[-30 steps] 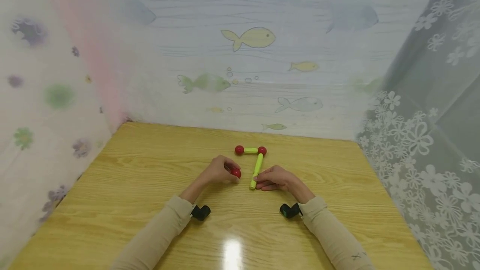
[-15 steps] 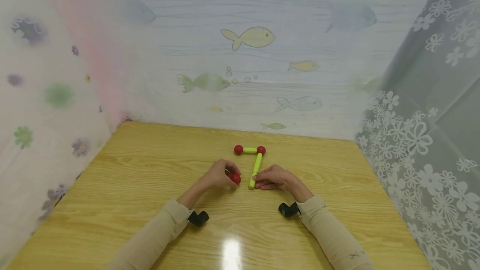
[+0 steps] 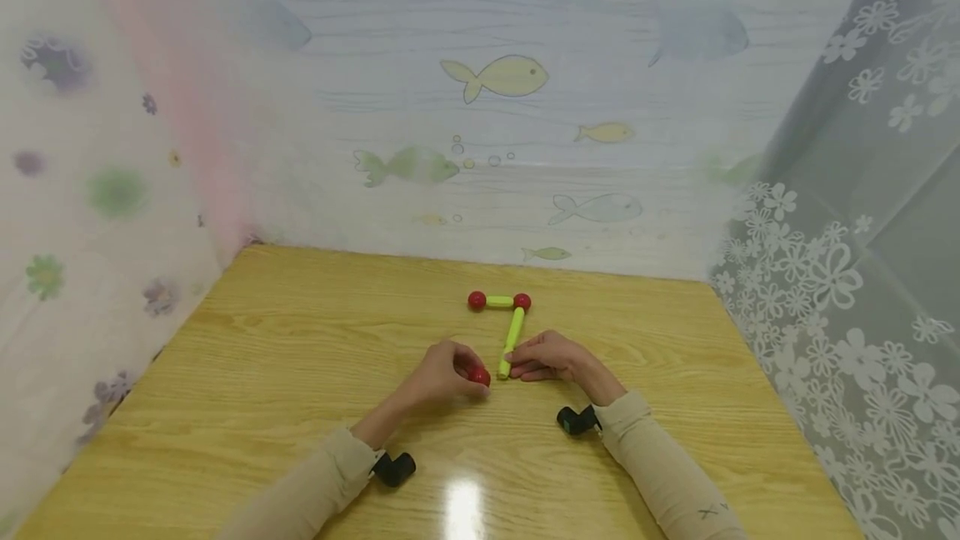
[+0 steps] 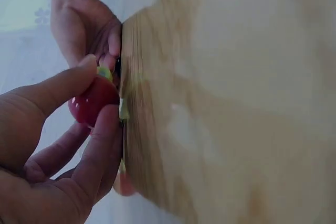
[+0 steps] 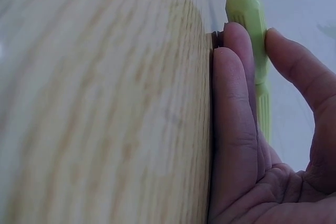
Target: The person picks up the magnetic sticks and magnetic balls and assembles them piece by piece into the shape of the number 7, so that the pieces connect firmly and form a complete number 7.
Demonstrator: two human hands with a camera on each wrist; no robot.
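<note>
My left hand (image 3: 442, 373) pinches a red ball (image 3: 479, 377) between thumb and fingers, just left of the near end of a long yellow-green rod (image 3: 513, 332). In the left wrist view the ball (image 4: 94, 100) shows glossy between the fingertips. With thumb and fingers my right hand (image 3: 551, 357) pinches the rod near that end. The right wrist view shows the rod's ribbed end (image 5: 244, 11) with a dark spot in its tip. At its far end the rod meets a second red ball (image 3: 522, 302). From there a short yellow-green rod (image 3: 499, 302) runs left to a third red ball (image 3: 477, 301).
Everything lies on a wood-grain table (image 3: 300, 315). Behind it hangs a pale curtain (image 3: 495, 132) with fish drawings; a flowered sheet (image 3: 112, 215) hangs at the left and a lace-patterned one (image 3: 825, 273) at the right. A black wrist camera (image 3: 393, 468) sits below the left hand.
My left hand has come nearer me, bringing the red ball down and slightly right, level with the rod's near end. The right hand and the rods stay nearly still.
</note>
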